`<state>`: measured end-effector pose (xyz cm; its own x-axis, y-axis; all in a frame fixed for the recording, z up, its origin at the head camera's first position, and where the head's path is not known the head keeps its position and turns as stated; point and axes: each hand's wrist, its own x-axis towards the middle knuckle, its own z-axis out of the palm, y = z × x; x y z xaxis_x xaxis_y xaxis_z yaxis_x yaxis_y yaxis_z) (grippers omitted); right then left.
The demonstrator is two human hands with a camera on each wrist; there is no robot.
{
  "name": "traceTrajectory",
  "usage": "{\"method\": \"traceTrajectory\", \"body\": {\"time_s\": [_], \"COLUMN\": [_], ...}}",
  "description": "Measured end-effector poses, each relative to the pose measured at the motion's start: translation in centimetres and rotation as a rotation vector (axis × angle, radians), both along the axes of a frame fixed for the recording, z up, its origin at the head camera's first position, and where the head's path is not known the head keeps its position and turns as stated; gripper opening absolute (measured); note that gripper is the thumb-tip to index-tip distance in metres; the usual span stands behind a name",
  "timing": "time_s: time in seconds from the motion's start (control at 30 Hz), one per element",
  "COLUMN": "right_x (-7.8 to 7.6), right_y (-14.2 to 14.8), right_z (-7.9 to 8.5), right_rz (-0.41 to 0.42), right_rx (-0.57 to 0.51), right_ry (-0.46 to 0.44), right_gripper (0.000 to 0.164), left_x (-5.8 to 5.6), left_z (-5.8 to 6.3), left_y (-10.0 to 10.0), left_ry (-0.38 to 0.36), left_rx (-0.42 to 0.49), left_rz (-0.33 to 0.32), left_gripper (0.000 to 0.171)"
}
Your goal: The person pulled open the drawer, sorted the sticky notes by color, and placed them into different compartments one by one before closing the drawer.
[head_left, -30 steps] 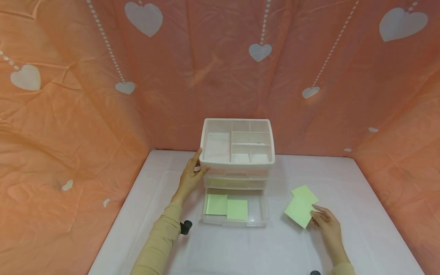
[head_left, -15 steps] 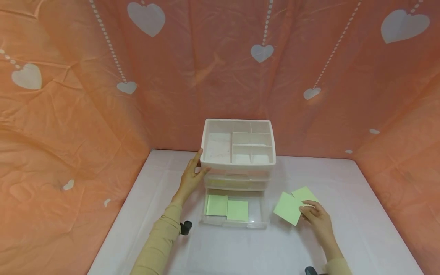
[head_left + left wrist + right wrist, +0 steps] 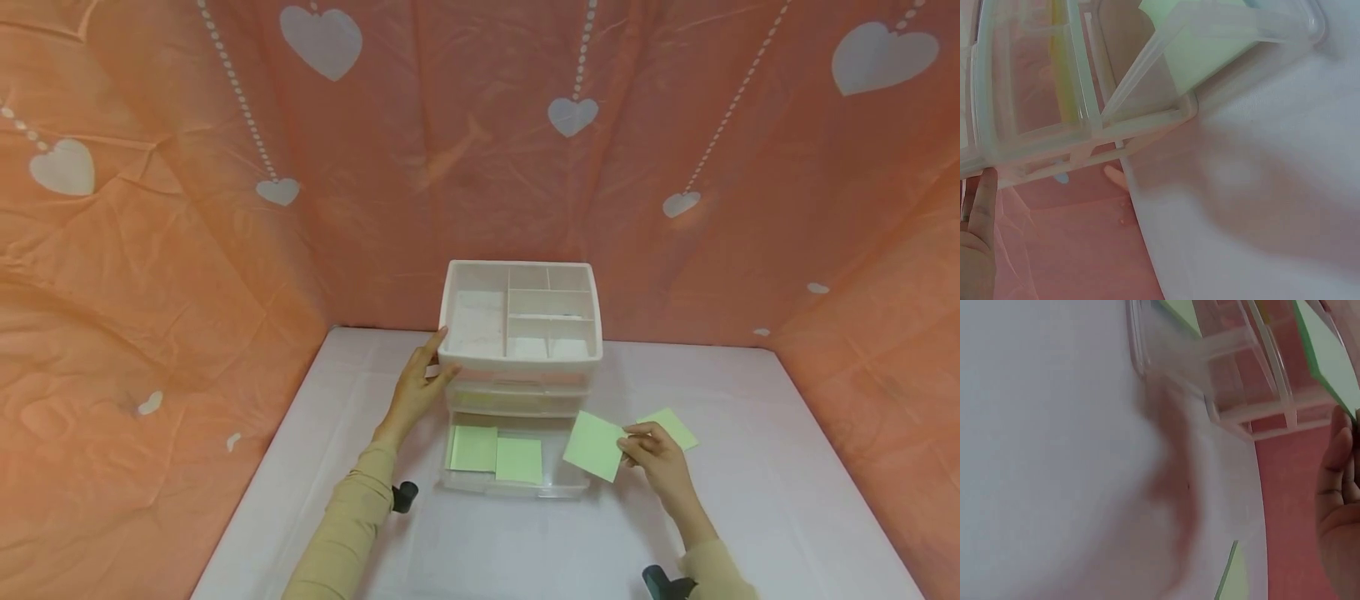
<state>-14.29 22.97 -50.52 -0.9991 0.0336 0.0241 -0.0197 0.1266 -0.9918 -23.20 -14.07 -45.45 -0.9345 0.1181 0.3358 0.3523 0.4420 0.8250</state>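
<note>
A white plastic drawer unit (image 3: 521,361) stands at the back middle of the table, its bottom drawer (image 3: 558,467) pulled out. Two light green sticky note pads (image 3: 519,460) lie side by side in that drawer. My left hand (image 3: 412,387) holds the unit's front left corner, thumb on the front and fingers along the side. Between thumb and fingers, my right hand (image 3: 660,458) pinches another green sticky note pad (image 3: 595,446), tilted and overlapping the drawer's right edge in the head view. A further green pad (image 3: 672,427) lies on the table behind this hand.
Something yellow (image 3: 1063,69) shows through a closed upper drawer. The unit's top tray (image 3: 477,321) is divided into several compartments. A pinkish-orange curtain (image 3: 495,183) with hearts closes off the back and sides of the white-covered table (image 3: 487,550).
My right hand has moved left with its pad, from over the pad on the table to the open drawer's right edge. My left hand stays at the unit's corner.
</note>
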Motion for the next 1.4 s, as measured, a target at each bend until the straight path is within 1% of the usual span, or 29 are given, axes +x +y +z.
{"method": "traceTrajectory", "body": {"time_s": [0.1, 0.2, 0.23, 0.3, 0.47, 0.67, 0.8, 1.1, 1.23, 1.33, 1.4], "right_x": [-0.5, -1.0, -1.1, -1.4, -2.0, -2.5, -2.7, -3.0, -3.1, -3.1, -3.2], "right_y": [-0.9, -1.7, -2.0, -2.6, -3.8, -5.0, -5.6, -6.7, -7.0, -7.2, -7.2], "right_z": [0.0, 0.0, 0.0, 0.1, 0.2, 0.4, 0.3, -0.3, -0.7, -1.1, -1.2], "right_rz": [0.028, 0.049, 0.052, 0.051, 0.066, 0.080, 0.098, 0.165, 0.215, 0.255, 0.265], "right_rx": [0.038, 0.050, 0.052, 0.053, 0.063, 0.108, 0.160, 0.270, 0.355, 0.414, 0.439], "right_ry": [0.002, -0.010, -0.012, -0.029, -0.035, -0.044, -0.042, -0.016, 0.021, 0.047, 0.053], "right_gripper": [0.030, 0.030, 0.030, 0.029, 0.028, 0.025, 0.022, 0.014, 0.011, 0.010, 0.009], "left_x": [0.0, 0.0, -0.2, -0.1, 0.0, 0.0, 0.0, -0.4, -0.5, -0.6, -0.6], "left_z": [0.1, 0.3, 0.0, 0.4, 1.1, 1.1, 1.1, 1.4, 1.3, 1.4, 1.5], "left_y": [0.0, -0.1, -0.2, -0.1, 0.1, 0.2, 0.2, 0.3, 0.3, 0.3, 0.3], "left_ry": [-0.019, -0.039, -0.025, -0.003, 0.068, 0.098, 0.123, 0.105, 0.120, 0.121, 0.114], "left_rx": [0.022, 0.023, 0.020, 0.006, -0.036, -0.071, -0.088, 0.009, 0.013, 0.007, 0.009], "left_rz": [-0.006, 0.000, 0.004, 0.018, 0.059, 0.076, 0.086, 0.067, 0.061, 0.054, 0.050], "left_gripper": [0.065, 0.065, 0.064, 0.062, 0.058, 0.061, 0.059, 0.056, 0.055, 0.055, 0.055]}}
